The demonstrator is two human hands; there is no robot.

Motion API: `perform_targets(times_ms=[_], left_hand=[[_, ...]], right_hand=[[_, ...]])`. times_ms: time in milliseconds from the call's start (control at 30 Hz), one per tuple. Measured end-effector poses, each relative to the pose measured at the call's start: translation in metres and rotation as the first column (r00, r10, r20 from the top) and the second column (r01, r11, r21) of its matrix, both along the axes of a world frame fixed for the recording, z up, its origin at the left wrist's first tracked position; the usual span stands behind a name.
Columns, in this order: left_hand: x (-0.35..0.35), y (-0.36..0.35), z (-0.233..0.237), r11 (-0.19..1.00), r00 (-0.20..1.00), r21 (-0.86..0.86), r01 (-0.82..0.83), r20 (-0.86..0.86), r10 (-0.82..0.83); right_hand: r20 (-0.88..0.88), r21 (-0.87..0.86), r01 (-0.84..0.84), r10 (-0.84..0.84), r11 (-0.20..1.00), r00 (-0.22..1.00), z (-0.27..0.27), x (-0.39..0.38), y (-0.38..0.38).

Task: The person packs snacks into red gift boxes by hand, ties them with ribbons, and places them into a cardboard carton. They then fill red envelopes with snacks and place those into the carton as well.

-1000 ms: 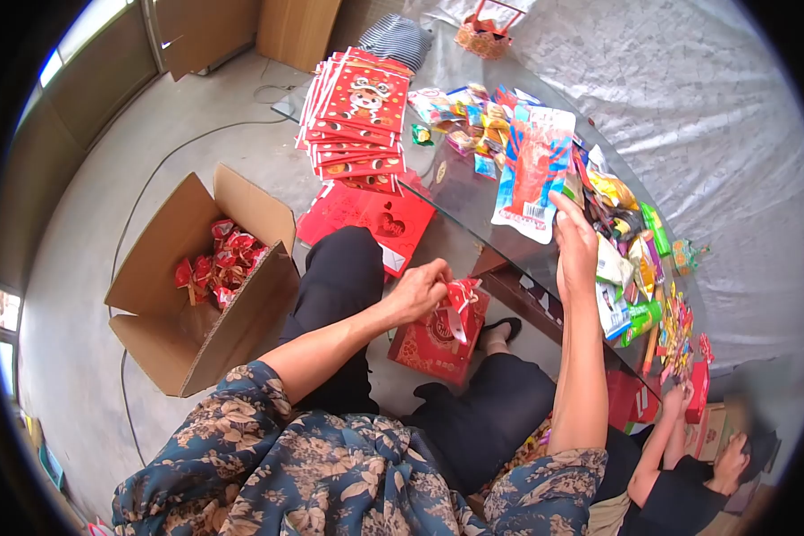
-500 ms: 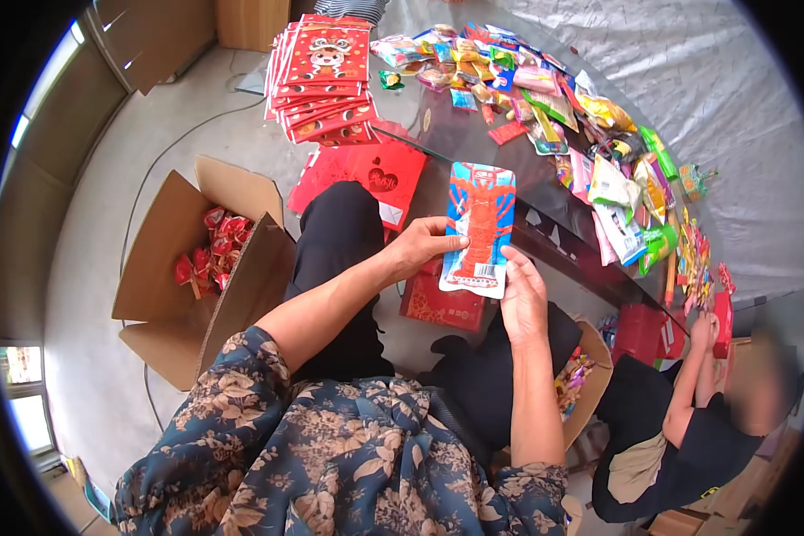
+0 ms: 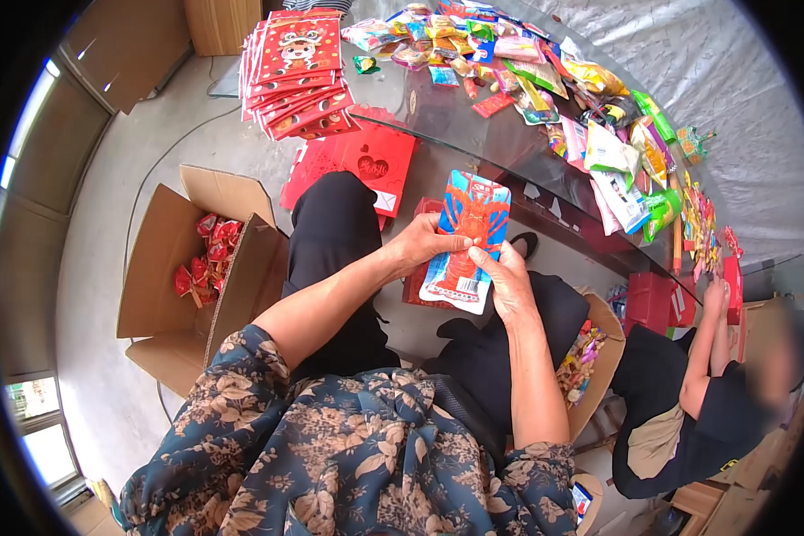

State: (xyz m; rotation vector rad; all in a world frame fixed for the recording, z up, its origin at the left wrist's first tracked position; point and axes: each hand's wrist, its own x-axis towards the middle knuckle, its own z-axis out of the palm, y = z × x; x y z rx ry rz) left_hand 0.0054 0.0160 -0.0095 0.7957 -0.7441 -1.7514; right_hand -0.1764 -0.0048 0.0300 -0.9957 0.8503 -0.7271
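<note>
Between my hands, above my lap, is a flat blue and white snack pouch (image 3: 464, 259) with a red lobster printed on it and a barcode near its lower end. My left hand (image 3: 424, 243) grips its left edge, thumb on the front. At the right edge my right hand (image 3: 509, 279) pinches it too, thumb pressed on the front and fingers behind. Both thumb tips lie close together near the middle. Beyond the pouch stands a dark glossy table (image 3: 438, 116) edge, and a red box (image 3: 420, 288) is partly hidden behind the pouch and my left hand.
Many wrapped snacks (image 3: 612, 147) cover the table. Red printed bags (image 3: 299, 80) are stacked at its left end, above a red heart-printed box (image 3: 366, 165). An open carton (image 3: 156, 259) with red packets stands left; a carton of sweets (image 3: 603, 366) stands right, near another person (image 3: 688, 402).
My right hand has moved onto the pouch, its thumb now on the front. The pouch has tilted slightly and shifted a little left. The view has also shifted.
</note>
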Motion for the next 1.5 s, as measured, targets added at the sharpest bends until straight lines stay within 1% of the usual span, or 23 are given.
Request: perform_targets(times_ms=[100, 333, 400, 533, 633, 700, 833, 933, 1033, 1067, 1100, 1133, 1167, 1200, 1233, 1267, 1300, 1333, 1433, 1467, 1500], left_hand=[[0.000, 0.002, -0.001, 1.000, 1.000, -0.017, -0.006, 0.004, 0.006], [0.000, 0.002, 0.005, 1.000, 1.000, -0.016, 0.014, -0.017, -0.014], [0.000, 0.002, 0.002, 0.999, 1.000, -0.049, 0.013, -0.004, -0.013], [-0.002, 0.004, 0.002, 0.995, 0.998, -0.101, 0.009, 0.060, -0.003], [-0.002, 0.006, 0.003, 0.984, 0.991, -0.180, 0.002, 0.129, 0.021], [-0.003, 0.008, 0.004, 0.970, 0.989, -0.242, 0.002, 0.141, 0.033], [-0.003, 0.013, 0.018, 0.951, 0.977, -0.307, 0.025, 0.207, 0.041], [-0.001, 0.013, 0.016, 0.863, 0.945, -0.503, 0.047, 0.302, 0.124], [-0.004, 0.008, 0.004, 0.796, 0.929, -0.601, 0.070, 0.331, 0.167], [-0.003, 0.006, 0.001, 0.775, 0.905, -0.629, 0.065, 0.364, 0.219], [-0.003, 0.005, 0.002, 0.751, 0.879, -0.657, 0.063, 0.394, 0.270], [-0.003, 0.005, 0.003, 0.727, 0.849, -0.683, 0.063, 0.420, 0.321], [-0.003, 0.006, 0.002, 0.712, 0.818, -0.696, 0.097, 0.463, 0.341], [-0.002, 0.006, 0.002, 0.696, 0.785, -0.706, 0.131, 0.503, 0.363], [-0.002, 0.007, 0.002, 0.681, 0.748, -0.713, 0.167, 0.542, 0.384], [-0.005, 0.009, 0.003, 0.680, 0.737, -0.718, 0.147, 0.538, 0.409], [-0.005, 0.009, 0.003, 0.680, 0.730, -0.713, 0.173, 0.556, 0.397], [-0.005, 0.008, 0.003, 0.678, 0.724, -0.708, 0.198, 0.572, 0.385], [-0.006, 0.012, 0.013, 0.670, 0.679, -0.686, 0.282, 0.637, 0.366], [-0.005, 0.014, 0.019, 0.669, 0.657, -0.676, 0.309, 0.660, 0.364], [-0.004, 0.015, 0.023, 0.704, 0.658, -0.645, 0.298, 0.673, 0.338]], right_hand=[[-0.014, -0.031, -0.016, 0.015, 0.999, 1.000, -0.005, -0.003, 0.000], [0.097, 0.039, -0.010, 0.006, 0.999, 0.995, -0.012, -0.004, 0.001], [0.130, 0.052, -0.030, 0.023, 0.998, 0.991, -0.009, -0.004, 0.000], [0.169, 0.142, 0.012, -0.036, 0.990, 0.985, -0.017, -0.006, 0.001], [0.189, 0.250, 0.014, -0.063, 0.968, 0.980, -0.014, -0.006, 0.001], [0.183, 0.335, -0.003, -0.062, 0.942, 0.981, -0.015, -0.011, 0.001], [0.200, 0.329, -0.044, -0.024, 0.943, 0.980, -0.012, -0.015, 0.003], [0.174, 0.329, -0.085, 0.028, 0.941, 0.984, -0.015, -0.023, 0.001], [0.171, 0.337, 0.029, -0.091, 0.941, 0.981, -0.013, -0.019, 0.009], [0.114, 0.340, 0.091, -0.137, 0.936, 0.984, -0.010, -0.016, 0.014], [0.218, 0.389, -0.033, -0.057, 0.921, 0.974, -0.010, -0.020, 0.014], [0.323, 0.424, -0.159, 0.015, 0.892, 0.946, -0.009, -0.029, 0.013], [0.428, 0.443, -0.285, 0.079, 0.850, 0.900, -0.009, -0.034, 0.014], [0.416, 0.432, -0.256, 0.060, 0.865, 0.907, -0.005, -0.033, 0.019], [0.396, 0.423, -0.260, 0.081, 0.868, 0.915, -0.002, -0.034, 0.021], [0.376, 0.415, -0.263, 0.099, 0.871, 0.921, 0.000, -0.036, 0.022], [0.355, 0.407, -0.263, 0.114, 0.875, 0.928, 0.001, -0.039, 0.023], [0.329, 0.430, -0.230, 0.086, 0.873, 0.940, -0.006, -0.041, 0.023], [0.196, 0.349, -0.148, 0.082, 0.926, 0.977, -0.012, -0.043, 0.024], [0.156, 0.386, -0.032, -0.031, 0.922, 0.987, -0.013, -0.043, 0.026], [0.132, 0.350, -0.010, -0.039, 0.937, 0.991, -0.011, -0.042, 0.025]])
